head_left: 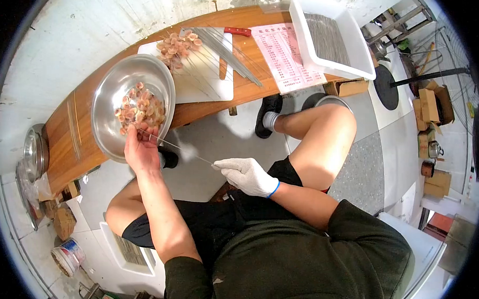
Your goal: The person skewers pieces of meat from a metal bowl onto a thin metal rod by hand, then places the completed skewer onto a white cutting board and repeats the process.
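Note:
A wide steel bowl (102,104) on the wooden table holds a heap of small round pinkish-orange food pieces (135,107). My bare left hand (141,151) is at the bowl's near rim, fingers pinched around a food piece by the far end of a thin metal skewer (180,147). In a white knit glove with a blue cuff, my right hand (245,176) grips the skewer's other end above my lap. The skewer slants between both hands. Behind the bowl, a white cutting board (203,87) carries threaded skewers with similar pieces (178,46) and bare metal skewers (231,55).
A red-handled knife (237,31) lies beside a pink printed sheet (283,53). At the table's right end stands a white bin (360,61) full of skewers. Another white bin (130,269) and a bucket (68,257) are on the floor at left. Steel bowls (35,154) sit at the table's left end.

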The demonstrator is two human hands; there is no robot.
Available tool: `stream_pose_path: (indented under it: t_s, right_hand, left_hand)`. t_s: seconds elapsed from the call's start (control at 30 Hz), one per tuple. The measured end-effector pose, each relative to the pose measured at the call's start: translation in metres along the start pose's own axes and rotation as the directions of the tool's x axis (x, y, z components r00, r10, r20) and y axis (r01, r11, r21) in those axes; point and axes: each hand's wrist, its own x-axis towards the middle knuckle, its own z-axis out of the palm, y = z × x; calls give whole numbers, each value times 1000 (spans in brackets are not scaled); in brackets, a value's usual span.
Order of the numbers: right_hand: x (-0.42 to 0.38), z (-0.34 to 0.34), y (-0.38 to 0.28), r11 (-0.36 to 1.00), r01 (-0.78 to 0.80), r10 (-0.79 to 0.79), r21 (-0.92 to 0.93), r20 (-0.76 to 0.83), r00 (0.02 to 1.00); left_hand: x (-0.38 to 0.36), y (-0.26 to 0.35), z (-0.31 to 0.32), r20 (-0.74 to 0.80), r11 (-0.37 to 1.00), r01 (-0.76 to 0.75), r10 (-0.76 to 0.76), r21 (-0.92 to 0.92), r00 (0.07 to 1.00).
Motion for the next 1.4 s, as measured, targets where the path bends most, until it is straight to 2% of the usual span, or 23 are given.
stream_pose_path:
  t_s: [0.17, 0.37, 0.47, 0.77, 0.87, 0.97, 1.07, 1.27, 1.37, 1.4]
  right_hand:
    - [6, 6, -2, 998, 4, -4, 57, 4, 1000]
    - [4, 7, 4, 997, 67, -68, -28, -31, 997]
    - [4, 5, 1, 1000, -5, 5, -19, 5, 1000]
    - [2, 7, -3, 999, 28, -29, -19, -31, 999]
    - [3, 8, 3, 1000, -12, 12, 8, -11, 1000]
    - [6, 11, 11, 988, 150, -151, -25, -74, 986]
    - [5, 7, 0, 999, 34, -36, -43, -44, 998]
    - [12, 10, -8, 996, 71, -75, -62, -56, 996]
    - [17, 8, -13, 999, -3, 4, 35, -32, 999]
    - [19, 8, -14, 1000, 0, 1, 20, -44, 999]
  left_hand:
    - [5, 6, 3, -28, 1000, 5, -5, 6, 1000]
    - [2, 1, 7, -45, 1000, 15, -15, -3, 999]
    - [3, -1, 7, -39, 1000, 18, -19, -20, 999]
    - [-3, -6, 9, -41, 1000, 29, -30, -8, 999]
    - [-7, -7, 14, -65, 999, 46, -46, -1, 997]
    - [-12, -9, 16, -46, 999, 50, -51, -17, 998]
    - [-12, -16, 14, -43, 999, 37, -38, -28, 998]
    - [-21, -35, 18, -34, 995, 75, -72, 69, 997]
    - [-32, -42, 27, -16, 986, 147, -146, 85, 989]
    - [-31, -45, 25, 34, 987, 150, -153, 61, 988]
